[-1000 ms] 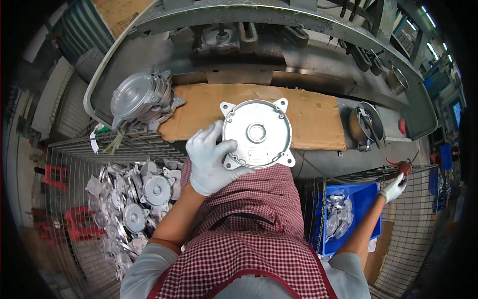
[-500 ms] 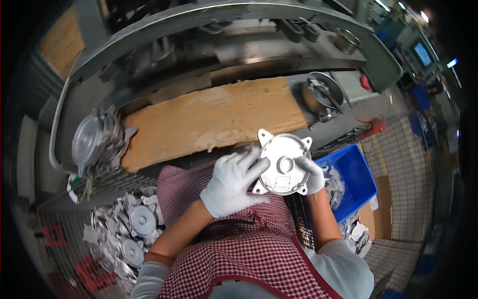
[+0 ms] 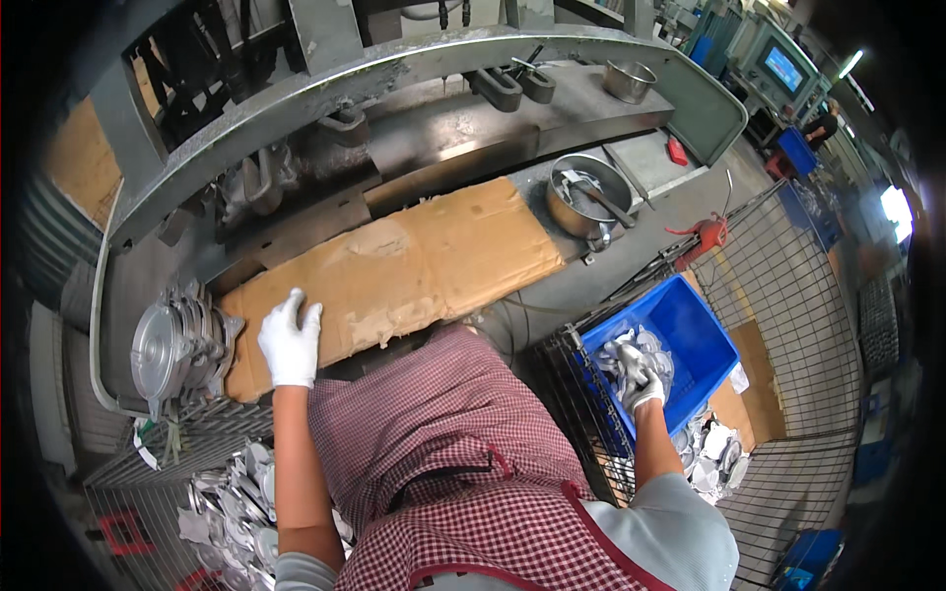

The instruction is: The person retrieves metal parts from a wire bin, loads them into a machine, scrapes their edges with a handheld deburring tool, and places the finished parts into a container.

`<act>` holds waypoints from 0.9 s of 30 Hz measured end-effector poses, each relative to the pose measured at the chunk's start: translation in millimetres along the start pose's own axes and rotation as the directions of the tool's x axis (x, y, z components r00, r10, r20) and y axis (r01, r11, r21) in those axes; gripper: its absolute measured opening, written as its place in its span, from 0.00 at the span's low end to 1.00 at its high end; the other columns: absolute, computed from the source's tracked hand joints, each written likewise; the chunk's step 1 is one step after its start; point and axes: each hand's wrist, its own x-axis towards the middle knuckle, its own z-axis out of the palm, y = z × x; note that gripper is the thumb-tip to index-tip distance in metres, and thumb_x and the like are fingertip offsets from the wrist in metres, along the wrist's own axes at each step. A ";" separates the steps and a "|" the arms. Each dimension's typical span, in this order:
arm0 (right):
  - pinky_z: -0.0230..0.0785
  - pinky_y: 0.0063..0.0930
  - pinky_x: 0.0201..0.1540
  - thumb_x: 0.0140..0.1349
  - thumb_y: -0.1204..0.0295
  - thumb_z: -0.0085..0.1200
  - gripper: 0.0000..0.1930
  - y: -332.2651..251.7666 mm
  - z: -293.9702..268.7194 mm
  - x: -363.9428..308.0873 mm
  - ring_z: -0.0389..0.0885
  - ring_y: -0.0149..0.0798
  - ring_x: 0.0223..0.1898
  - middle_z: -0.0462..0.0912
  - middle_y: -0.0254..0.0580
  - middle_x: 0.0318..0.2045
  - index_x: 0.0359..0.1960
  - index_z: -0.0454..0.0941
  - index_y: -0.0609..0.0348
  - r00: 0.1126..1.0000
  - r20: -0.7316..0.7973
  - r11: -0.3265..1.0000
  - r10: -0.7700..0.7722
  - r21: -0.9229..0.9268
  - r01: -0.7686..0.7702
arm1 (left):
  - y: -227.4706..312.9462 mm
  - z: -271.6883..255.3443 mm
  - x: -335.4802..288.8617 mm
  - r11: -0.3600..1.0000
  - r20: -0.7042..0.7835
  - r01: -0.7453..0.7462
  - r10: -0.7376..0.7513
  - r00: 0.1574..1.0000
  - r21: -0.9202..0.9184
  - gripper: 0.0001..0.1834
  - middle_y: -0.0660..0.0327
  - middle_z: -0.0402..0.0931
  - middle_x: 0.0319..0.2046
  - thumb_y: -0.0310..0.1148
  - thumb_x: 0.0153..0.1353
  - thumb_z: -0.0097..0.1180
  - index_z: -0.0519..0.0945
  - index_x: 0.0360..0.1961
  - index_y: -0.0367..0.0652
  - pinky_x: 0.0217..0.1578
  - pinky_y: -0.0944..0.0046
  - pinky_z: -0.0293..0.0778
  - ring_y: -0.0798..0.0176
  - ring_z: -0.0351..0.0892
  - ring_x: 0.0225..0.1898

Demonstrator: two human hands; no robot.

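Observation:
Bare of any object, my gloved left hand point(image 3: 290, 341) is over the left part of the cardboard sheet point(image 3: 453, 251), thumb and fingers apart. A stack of round silver metal covers point(image 3: 163, 345) with lugs stands to its left on the bench. On the right, my gloved right hand point(image 3: 645, 390) reaches into the blue bin point(image 3: 705, 335). Its fingers are closed on a metal cover point(image 3: 631, 362) among several others there; the fingertips are partly hidden.
A metal pot point(image 3: 560, 204) with tools in it stands right of the cardboard. Wire cages flank me, holding loose covers point(image 3: 236, 512) at left and more covers point(image 3: 711, 455) under the bin. A red-handled tool point(image 3: 705, 236) hangs at the right cage edge.
My hands have parted. The right carried the cover from in front of me down into the blue bin; the left let go of it and moved left over the cardboard. The view has shifted.

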 end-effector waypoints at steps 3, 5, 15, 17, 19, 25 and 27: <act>0.71 0.17 0.19 0.73 0.58 0.42 0.15 15.6 45.7 -4.3 0.78 0.28 0.22 0.83 0.30 0.27 0.38 0.80 0.48 0.993 0.022 0.989 -0.118 0.090 0.115 | 4.8 0.4 -2.4 0.999 0.005 0.009 -0.009 1.000 0.046 0.18 0.48 0.82 0.42 0.37 0.54 0.65 0.84 0.44 0.40 0.48 0.52 0.74 0.46 0.81 0.44; 0.67 0.18 0.18 0.71 0.58 0.46 0.13 4.6 57.5 -2.1 0.76 0.29 0.21 0.81 0.30 0.26 0.35 0.79 0.51 0.916 0.333 0.972 -0.222 0.007 0.233 | 8.5 2.4 -0.1 1.000 0.000 -0.002 0.002 1.000 0.021 0.17 0.48 0.83 0.41 0.37 0.54 0.66 0.84 0.43 0.40 0.48 0.52 0.75 0.46 0.81 0.44; 0.73 0.45 0.43 0.58 0.49 0.59 0.23 4.4 288.5 -230.9 0.82 0.54 0.38 0.84 0.53 0.37 0.47 0.82 0.51 -0.148 0.819 -0.722 -0.555 -0.385 0.575 | 3.6 -7.2 -4.4 1.000 -0.070 -0.006 0.008 0.997 0.028 0.15 0.49 0.83 0.39 0.35 0.53 0.65 0.85 0.40 0.38 0.45 0.52 0.76 0.46 0.82 0.41; 0.72 0.44 0.50 0.59 0.41 0.53 0.32 0.7 306.4 -242.0 0.81 0.54 0.45 0.82 0.53 0.43 0.57 0.76 0.49 0.124 0.890 -0.774 -0.439 -0.444 0.451 | 5.7 -7.0 -4.2 1.000 -0.044 0.001 -0.001 0.999 0.022 0.15 0.48 0.83 0.39 0.36 0.53 0.65 0.85 0.40 0.38 0.45 0.52 0.76 0.46 0.82 0.41; 0.69 0.42 0.56 0.62 0.43 0.52 0.34 -7.3 314.2 -229.2 0.79 0.55 0.53 0.79 0.53 0.53 0.64 0.70 0.50 0.303 0.908 -0.703 -0.288 -0.416 0.577 | 10.6 -8.5 -2.9 1.000 -0.043 0.003 -0.002 0.999 0.010 0.16 0.48 0.83 0.38 0.36 0.53 0.65 0.85 0.40 0.38 0.45 0.52 0.76 0.46 0.82 0.41; 0.71 0.43 0.52 0.63 0.59 0.52 0.20 -17.5 316.0 -227.1 0.80 0.56 0.50 0.82 0.57 0.45 0.51 0.80 0.60 0.157 0.936 -0.601 -0.315 -0.324 0.731 | 9.4 -8.0 -4.2 1.000 -0.051 -0.010 0.010 0.999 0.004 0.15 0.49 0.83 0.38 0.36 0.52 0.65 0.85 0.39 0.38 0.43 0.53 0.77 0.46 0.82 0.39; 0.71 0.42 0.52 0.63 0.58 0.53 0.21 -20.7 306.3 -236.6 0.80 0.56 0.49 0.83 0.56 0.45 0.50 0.80 0.60 0.150 0.917 -0.597 -0.369 -0.357 0.718 | 9.8 -8.9 -3.6 1.000 -0.047 -0.001 0.001 0.999 0.002 0.15 0.49 0.83 0.38 0.36 0.53 0.65 0.85 0.39 0.38 0.44 0.53 0.77 0.46 0.82 0.40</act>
